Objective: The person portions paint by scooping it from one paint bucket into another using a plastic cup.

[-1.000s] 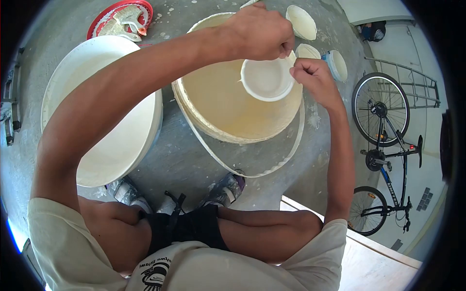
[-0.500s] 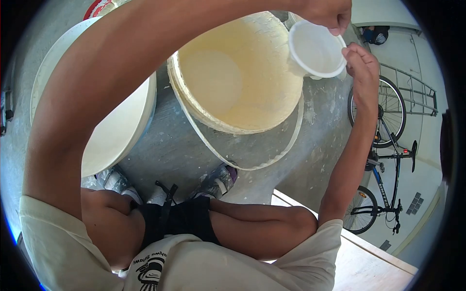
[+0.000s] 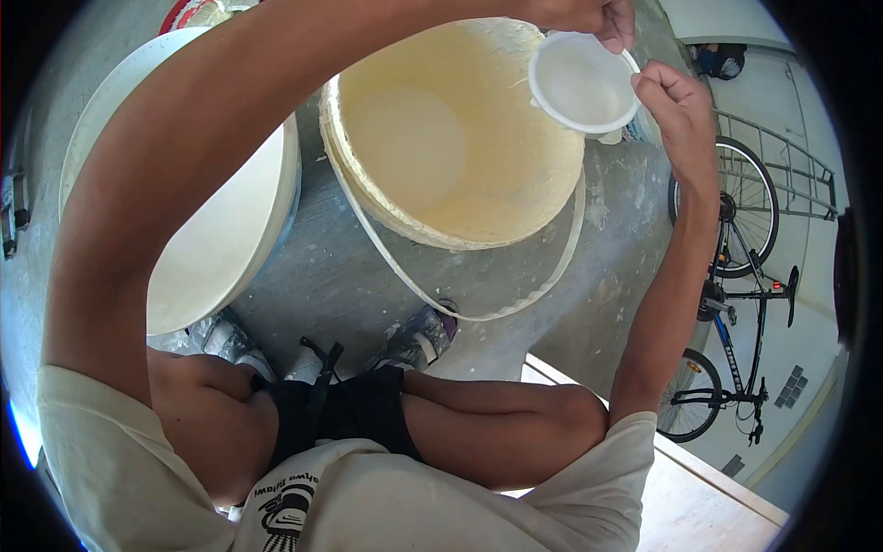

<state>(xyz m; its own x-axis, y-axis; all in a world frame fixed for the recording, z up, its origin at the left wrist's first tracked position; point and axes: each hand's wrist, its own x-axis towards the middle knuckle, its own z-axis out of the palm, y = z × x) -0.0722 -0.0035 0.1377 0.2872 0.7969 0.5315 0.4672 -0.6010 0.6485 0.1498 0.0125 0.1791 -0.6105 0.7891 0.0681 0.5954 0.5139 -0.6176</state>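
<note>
Two pinch grips, left hand and right hand, clasp the white tub by its rim, apparently steadying it near the bucket.

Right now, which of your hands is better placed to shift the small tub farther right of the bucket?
Probably the right hand: it grips the right edge of the small tub, while the left hand reaches across the bucket.

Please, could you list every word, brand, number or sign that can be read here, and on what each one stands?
"ahwa Betawi": on the shirt; second word blurred, so not certain.
Pale lettering on the bicycle frame: too small to read.
White cup and large bucket: no readable text.
</note>
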